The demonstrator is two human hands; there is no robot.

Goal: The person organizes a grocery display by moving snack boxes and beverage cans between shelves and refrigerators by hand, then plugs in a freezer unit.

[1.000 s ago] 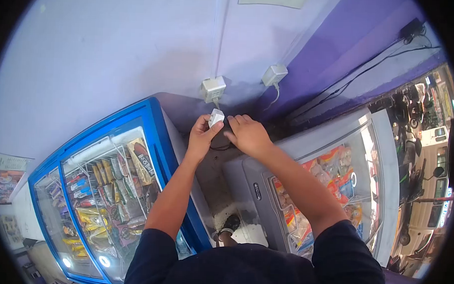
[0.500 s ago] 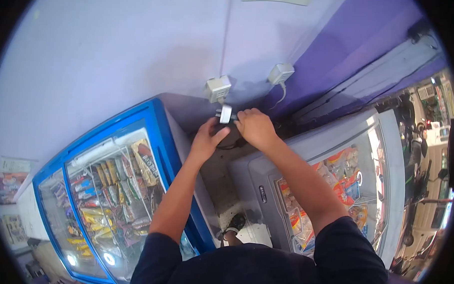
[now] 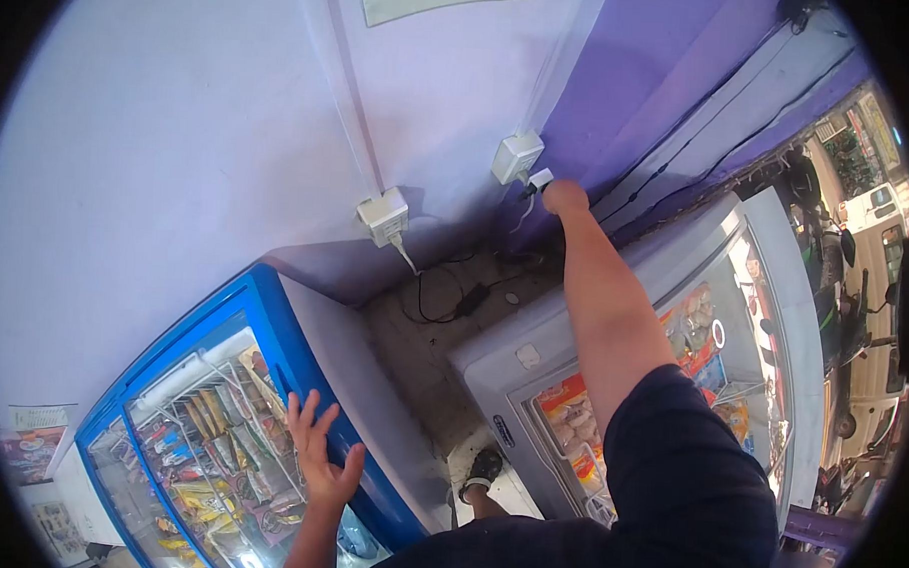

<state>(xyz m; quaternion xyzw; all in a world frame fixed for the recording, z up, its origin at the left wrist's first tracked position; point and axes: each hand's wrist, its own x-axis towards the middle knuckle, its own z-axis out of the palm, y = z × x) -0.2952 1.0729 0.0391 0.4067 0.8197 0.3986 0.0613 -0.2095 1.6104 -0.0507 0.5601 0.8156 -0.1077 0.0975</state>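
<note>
My right hand is stretched out to the wall corner, its fingers closed on a white plug. The plug is close beside the right white socket box; whether they touch is unclear. From that box a white cable hangs down. Lower left, my left hand hovers with spread fingers over the blue-framed freezer, holding nothing. Another white socket box, with a cable plugged in, is on the wall between the hands.
A grey glass-topped freezer with packaged food stands at the right. Black cables lie on the floor between the freezers. My foot is below. Motorbikes and a vehicle are outside at the far right.
My right hand has moved right with the white plug, from the left socket box to the right one. My left hand has come away from the plug, down and left, and opened.
</note>
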